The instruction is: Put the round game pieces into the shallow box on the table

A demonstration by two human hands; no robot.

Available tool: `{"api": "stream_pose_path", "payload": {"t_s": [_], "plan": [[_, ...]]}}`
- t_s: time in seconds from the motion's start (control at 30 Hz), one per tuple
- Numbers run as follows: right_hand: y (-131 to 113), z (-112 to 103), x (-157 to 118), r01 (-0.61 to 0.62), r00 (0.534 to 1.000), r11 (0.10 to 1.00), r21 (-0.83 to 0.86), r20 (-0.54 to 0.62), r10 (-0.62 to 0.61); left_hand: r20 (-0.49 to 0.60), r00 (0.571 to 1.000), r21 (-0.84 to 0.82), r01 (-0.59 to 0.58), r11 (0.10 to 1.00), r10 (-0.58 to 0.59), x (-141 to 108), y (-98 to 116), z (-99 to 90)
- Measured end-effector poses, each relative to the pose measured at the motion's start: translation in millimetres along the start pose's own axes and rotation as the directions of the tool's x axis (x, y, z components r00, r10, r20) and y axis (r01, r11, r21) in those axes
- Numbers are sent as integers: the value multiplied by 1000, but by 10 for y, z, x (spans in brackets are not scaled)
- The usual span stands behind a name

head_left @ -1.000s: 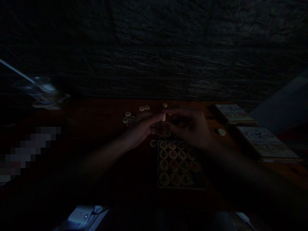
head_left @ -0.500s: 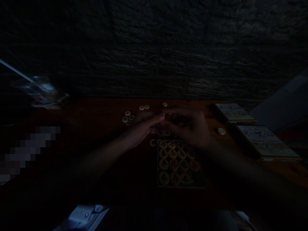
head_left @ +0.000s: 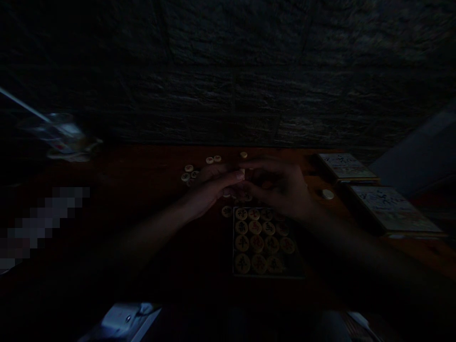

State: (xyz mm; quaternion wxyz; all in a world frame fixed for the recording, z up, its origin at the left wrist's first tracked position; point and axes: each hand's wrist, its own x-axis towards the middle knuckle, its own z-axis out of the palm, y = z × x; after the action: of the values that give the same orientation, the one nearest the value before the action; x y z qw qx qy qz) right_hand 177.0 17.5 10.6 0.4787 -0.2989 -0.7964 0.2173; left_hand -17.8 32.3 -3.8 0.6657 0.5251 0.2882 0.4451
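In the dim head view, my left hand (head_left: 213,187) and my right hand (head_left: 280,185) meet over the table. The left thumb is pressed in on the bent fingers, and a small pale edge, apparently a Chinese chess piece (head_left: 242,172), shows at its tip. My right fingers curl in towards the same spot; what lies within them is hidden. Just below the hands is a shallow box (head_left: 295,270) with round Chinese chess pieces (head_left: 255,227) in rows, marked in red and black. A loose piece (head_left: 227,211) lies by the box's left corner, and others are partly covered by my hands.
More loose pieces (head_left: 188,168) lie left of my hands, and a single one (head_left: 243,155) beyond them. On the right are a piece (head_left: 328,194) and two flat printed boxes (head_left: 395,209). A clear cup with a straw (head_left: 66,135) stands far left. A stone wall (head_left: 228,90) rises behind.
Both hands stay nearly in place, with only slight shifts of the fingers and the left thumb. The picture is a little darker; the box and loose pieces have not moved.
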Motion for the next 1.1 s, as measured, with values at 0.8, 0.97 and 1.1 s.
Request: {"api": "stream_pose_path", "payload": {"t_s": [0.8,0.97,1.1], "plan": [[30,9,-15,28,999,999,-31,-34,-29,8,1000,-32,14,999,-14,6,-17,-13],[7,6,-8,7,1000,999,-36,-27,-8,-16,1000,-15,0,1000,0,4,-2,-5],[2,10,-3,21,999,1000,-16,-44,-22,4,1000,-29,20,999,-20,5,-5,3]]}}
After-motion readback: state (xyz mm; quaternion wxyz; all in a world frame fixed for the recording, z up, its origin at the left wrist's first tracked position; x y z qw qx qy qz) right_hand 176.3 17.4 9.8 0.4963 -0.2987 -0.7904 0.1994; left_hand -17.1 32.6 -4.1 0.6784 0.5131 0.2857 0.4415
